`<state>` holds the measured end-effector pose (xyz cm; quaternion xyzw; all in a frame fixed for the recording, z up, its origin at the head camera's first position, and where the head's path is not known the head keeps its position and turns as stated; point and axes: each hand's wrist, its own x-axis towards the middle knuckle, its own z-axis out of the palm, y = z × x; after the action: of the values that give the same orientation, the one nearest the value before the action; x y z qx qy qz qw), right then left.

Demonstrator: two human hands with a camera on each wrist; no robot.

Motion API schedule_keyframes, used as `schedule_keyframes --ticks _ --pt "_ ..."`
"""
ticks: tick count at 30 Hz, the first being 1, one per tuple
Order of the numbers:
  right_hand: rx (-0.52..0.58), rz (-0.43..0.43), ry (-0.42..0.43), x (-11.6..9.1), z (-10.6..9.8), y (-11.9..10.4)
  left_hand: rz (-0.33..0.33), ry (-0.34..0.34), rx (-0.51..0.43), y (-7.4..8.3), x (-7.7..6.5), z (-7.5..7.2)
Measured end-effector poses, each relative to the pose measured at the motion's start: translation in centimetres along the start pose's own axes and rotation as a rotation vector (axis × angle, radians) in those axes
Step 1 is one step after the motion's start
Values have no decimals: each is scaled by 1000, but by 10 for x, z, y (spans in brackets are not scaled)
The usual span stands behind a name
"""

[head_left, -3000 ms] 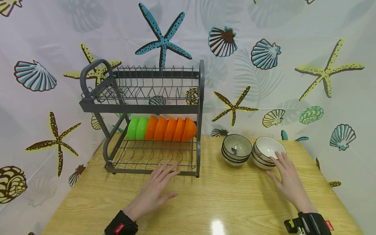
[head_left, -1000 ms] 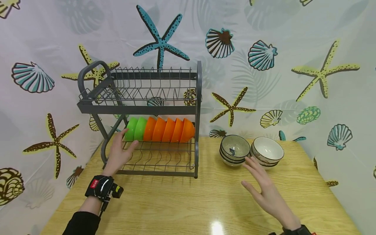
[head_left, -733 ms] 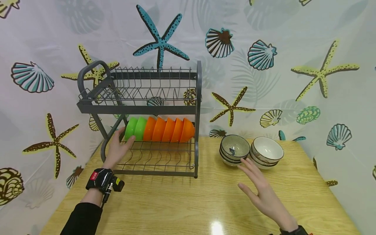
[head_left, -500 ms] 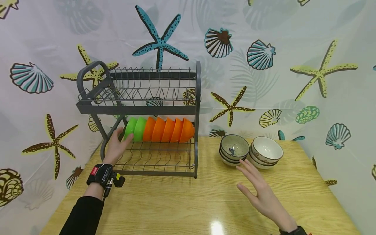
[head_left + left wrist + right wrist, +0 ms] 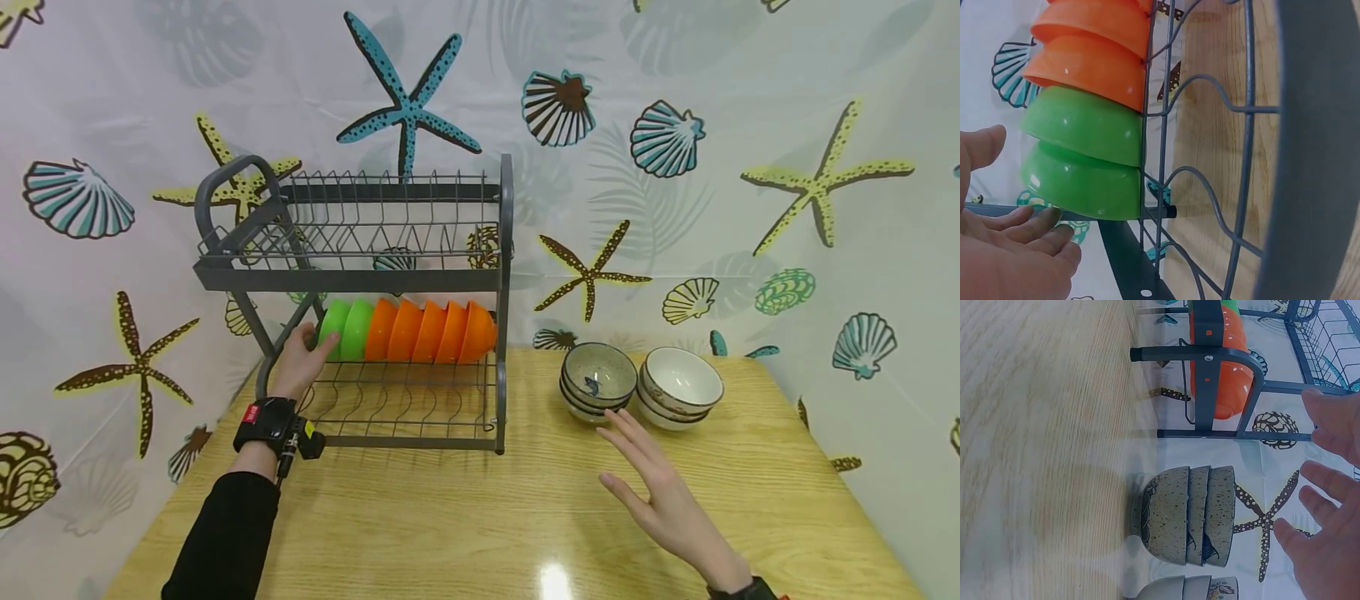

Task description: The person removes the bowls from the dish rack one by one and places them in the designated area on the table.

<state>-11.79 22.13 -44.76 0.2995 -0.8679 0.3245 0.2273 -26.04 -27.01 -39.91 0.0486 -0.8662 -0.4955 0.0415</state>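
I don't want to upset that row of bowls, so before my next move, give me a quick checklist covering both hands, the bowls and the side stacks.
1. Left hand at the leftmost green bowl: ok, right beside it.
2. Thumb closed on that bowl: not ok, the left wrist view shows a gap.
3. Fingers touching its base side: cannot tell; they are close.
4. Right hand free: ok, fingers spread, holding nothing.
5. Orange bowls in line: ok, tipped sideways and nested on the rack beside the green ones.
6. Speckled stack and white stack standing: ok, both upright on the table.
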Motion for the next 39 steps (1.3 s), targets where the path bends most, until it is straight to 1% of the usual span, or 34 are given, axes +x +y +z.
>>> schedule_keyframes --ticks 6,13,17,24,30,32,36,39 --pt "16 13 -10 -1 1 -2 -33 12 34 0 8 3" --pt "17 15 -5 -2 3 -1 -18 41 27 -8 16 7" --pt "15 6 -9 -4 2 -2 -26 63 28 -11 19 10" --pt "10 12 8 -6 3 -1 -19 121 -9 -16 22 17" --pt "12 8 14 -8 4 0 -58 143 -32 -18 24 18" --pt "16 1 15 -9 4 1 -72 150 -21 -18 24 17" --pt "24 -8 14 -10 4 2 -65 173 -11 -18 23 17" --pt "26 -7 8 -10 3 2 -48 191 -43 -17 22 18"
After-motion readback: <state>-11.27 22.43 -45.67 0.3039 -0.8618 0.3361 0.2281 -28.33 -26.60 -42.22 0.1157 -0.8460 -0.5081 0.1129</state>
